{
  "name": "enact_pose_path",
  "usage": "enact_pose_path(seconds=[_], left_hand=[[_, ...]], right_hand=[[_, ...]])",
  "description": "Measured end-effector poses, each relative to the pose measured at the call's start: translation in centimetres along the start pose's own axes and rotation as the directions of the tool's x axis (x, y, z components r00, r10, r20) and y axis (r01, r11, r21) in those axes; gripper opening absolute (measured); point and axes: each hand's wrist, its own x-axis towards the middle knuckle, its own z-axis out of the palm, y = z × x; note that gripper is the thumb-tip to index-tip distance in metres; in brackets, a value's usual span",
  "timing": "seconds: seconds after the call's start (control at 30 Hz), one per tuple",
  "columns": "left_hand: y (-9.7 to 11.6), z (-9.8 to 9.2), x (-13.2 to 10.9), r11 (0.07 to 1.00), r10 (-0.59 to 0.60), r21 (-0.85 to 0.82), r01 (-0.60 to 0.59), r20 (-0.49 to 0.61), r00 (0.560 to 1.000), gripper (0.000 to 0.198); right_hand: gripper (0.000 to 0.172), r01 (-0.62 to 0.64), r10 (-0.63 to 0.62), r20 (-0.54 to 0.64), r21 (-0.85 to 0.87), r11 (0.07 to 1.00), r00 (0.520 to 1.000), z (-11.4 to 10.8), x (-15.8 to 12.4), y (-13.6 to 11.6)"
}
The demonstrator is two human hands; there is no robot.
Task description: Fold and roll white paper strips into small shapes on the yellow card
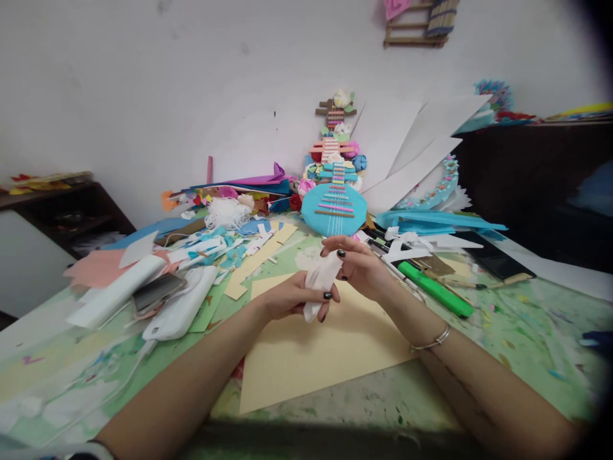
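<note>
My left hand (299, 297) is closed around a crumpled white tissue (322, 275), its thumb pressed across the front. Bent over the tissue's upper end is my right hand (357, 262), with thumb and fingertips touching it; part of their grip is hidden. Both hands are above a sheet of cream paper (325, 358) lying on the table. Behind them a light-blue paper lute (334, 207) with coloured bars and white strings leans upright, with similar smaller pieces and paper flowers above it.
A white power strip (182, 303), a dark phone (159, 294) and paper scraps (230, 249) lie to the left. To the right are a bright green cutter (435, 291), brushes and a black tablet-like slab (493, 255). White sheets (416, 172) lean on the wall.
</note>
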Motion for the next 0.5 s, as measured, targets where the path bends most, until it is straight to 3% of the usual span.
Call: enact_pose_path(seconds=[0.13, 0.27, 0.5], left_hand=[[0.2, 0.0, -0.2, 0.999, 0.014, -0.033, -0.013, 0.038, 0.999, 0.030], [0.5, 0.2, -0.4, 1.000, -0.001, -0.026, 0.002, 0.028, 1.000, 0.033], [0.1, -0.1, -0.3, 0.999, -0.005, -0.053, 0.011, 0.102, 0.995, 0.037]], right_hand=[[0.043, 0.044, -0.037, 0.141, -0.047, 0.998, 0.989, -1.2, 0.0, -0.8], [0.030, 0.094, -0.069, 0.211, -0.110, 0.989, 0.975, -1.8, 0.1, -1.2], [0.023, 0.037, 0.038, 0.275, -0.261, 0.965, 0.961, -2.8, 0.2, -1.6]])
